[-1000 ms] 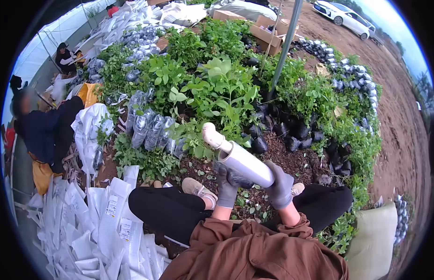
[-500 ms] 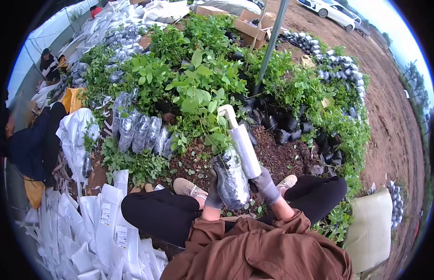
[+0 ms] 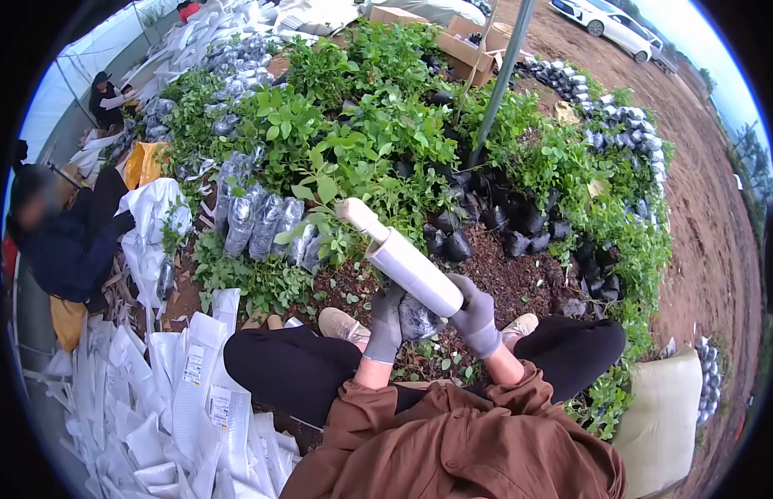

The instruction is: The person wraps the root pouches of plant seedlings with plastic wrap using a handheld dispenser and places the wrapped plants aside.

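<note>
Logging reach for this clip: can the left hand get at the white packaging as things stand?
Probably not straight away: the left hand holds the wrapped bundle, and the bent left leg lies between that hand and the white packaging.

- Soft, even daylight from overhead; shadows faint near the metal pole [image 3: 503,87].
- Sky [image 3: 694,41] far right of pole: pale, brightest area.
- White sheeting [image 3: 316,15], upper left of pole, nearly washed out.
- Wrapped bundles [image 3: 267,226] left of pole: small, sharp glints.
- Film roll [image 3: 416,273], below and left of pole: pale sheen, edges fairly crisp.
- Black bags [image 3: 528,218] just below pole: dim, detail sunk.
- Seated person [image 3: 62,249] far left of pole: smudged patch at head.
- Fisheye bend; black surround, blue-fringed rim well right of pole.
</note>
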A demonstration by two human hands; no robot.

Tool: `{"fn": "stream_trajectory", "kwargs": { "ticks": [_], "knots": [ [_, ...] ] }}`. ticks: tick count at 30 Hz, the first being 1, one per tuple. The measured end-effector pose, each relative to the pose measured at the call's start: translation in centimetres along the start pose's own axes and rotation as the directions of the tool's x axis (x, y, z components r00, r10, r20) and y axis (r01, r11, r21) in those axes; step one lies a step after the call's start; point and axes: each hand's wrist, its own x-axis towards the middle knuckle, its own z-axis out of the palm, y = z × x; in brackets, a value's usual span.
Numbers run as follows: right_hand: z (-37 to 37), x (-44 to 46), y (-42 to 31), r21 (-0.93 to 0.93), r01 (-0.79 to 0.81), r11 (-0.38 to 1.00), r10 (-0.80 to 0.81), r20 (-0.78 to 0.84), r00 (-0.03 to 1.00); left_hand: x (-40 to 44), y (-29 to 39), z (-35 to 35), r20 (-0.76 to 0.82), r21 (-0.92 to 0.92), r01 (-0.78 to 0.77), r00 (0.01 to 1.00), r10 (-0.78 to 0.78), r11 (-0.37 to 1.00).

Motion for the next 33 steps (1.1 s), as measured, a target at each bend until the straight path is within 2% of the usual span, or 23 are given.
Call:
{"fn": "stream_trajectory", "kwargs": {
  "ticks": [2,5,7,10,11,13,15,16,17,18,19,20,21,23,25,26,28,29,33],
  "knots": [
    [0.2,-0.6,-0.2,-0.032,0.043,0.999,-0.046,-0.106,0.993,0.1,0.5,0.4,0.008,0.011,-0.102,0.995,0.102,0.995],
    [0.4,-0.9,0.8,0.081,-0.097,0.992,0.110,-0.177,0.978,0.0,0.5,-0.2,0.104,0.037,-0.179,0.979,0.174,0.983],
    [0.5,-1.2,1.5,0.253,-0.201,0.946,0.229,-0.086,0.970,-0.9,0.7,-0.2,0.198,0.008,-0.195,0.962,0.190,0.981],
    [0.7,-2.2,2.8,0.462,-0.225,0.858,0.252,0.004,0.968,-1.6,0.2,-1.1,0.282,0.055,-0.185,0.945,0.163,0.981],
    [0.4,-3.0,3.0,0.513,-0.398,0.761,0.377,0.149,0.914,-1.7,0.0,-1.8,0.304,0.057,-0.176,0.941,0.151,0.983],
    [1.5,-3.8,3.5,0.529,-0.308,0.791,0.319,0.073,0.945,-3.6,0.2,-1.0,0.339,-0.038,-0.053,0.939,0.063,0.998],
    [1.0,-4.1,3.9,0.665,-0.454,0.593,0.369,0.276,0.887,-4.2,0.5,-0.7,0.359,-0.127,0.116,0.931,-0.063,0.985],
    [0.8,-4.3,3.9,0.709,-0.524,0.473,0.373,0.378,0.847,-4.9,1.9,0.8,0.398,-0.052,0.121,0.913,-0.090,0.991],
    [0.8,-4.1,3.8,0.691,-0.511,0.511,0.384,0.348,0.855,-4.3,2.5,1.0,0.389,0.140,-0.022,0.921,-0.035,0.990],
    [0.5,-3.1,3.6,0.673,-0.495,0.550,0.391,0.316,0.864,-3.6,3.1,1.1,0.395,0.325,-0.164,0.918,0.024,0.931],
    [0.4,-2.5,3.4,0.652,-0.480,0.587,0.397,0.285,0.872,-2.8,3.4,1.5,0.440,0.410,-0.346,0.885,0.150,0.844],
    [0.4,-2.2,3.7,0.701,-0.476,0.532,0.426,0.264,0.865,-2.1,3.8,1.9,0.477,0.489,-0.512,0.835,0.275,0.706],
    [0.2,-1.8,3.2,0.675,-0.427,0.602,0.405,0.203,0.892,-1.4,4.1,2.3,0.504,0.553,-0.637,0.769,0.393,0.538],
    [-0.5,-0.9,2.1,0.602,-0.321,0.731,0.343,0.082,0.936,-0.8,4.9,1.0,0.386,0.637,-0.460,0.885,0.261,0.619],
    [1.5,-0.6,3.9,0.354,-0.058,0.933,0.096,-0.089,0.991,-2.0,3.5,2.4,0.515,0.654,-0.655,0.752,0.412,0.377],
    [1.2,-0.4,2.5,0.325,-0.172,0.930,0.161,0.062,0.985,-0.7,2.7,0.5,0.430,0.635,-0.535,0.844,0.321,0.558],
    [1.8,0.0,1.0,0.229,-0.114,0.967,0.087,0.124,0.988,1.0,2.0,-1.6,0.229,0.502,-0.217,0.967,0.113,0.837],
    [2.1,0.0,0.7,0.209,-0.089,0.974,0.062,0.131,0.989,0.7,1.4,-1.6,0.177,0.315,-0.040,0.984,-0.018,0.948],
    [2.8,-1.5,0.7,0.211,-0.070,0.975,0.087,-0.071,0.994,0.0,-0.1,0.4,0.118,0.130,-0.261,0.962,0.247,0.957]
  ]
}}
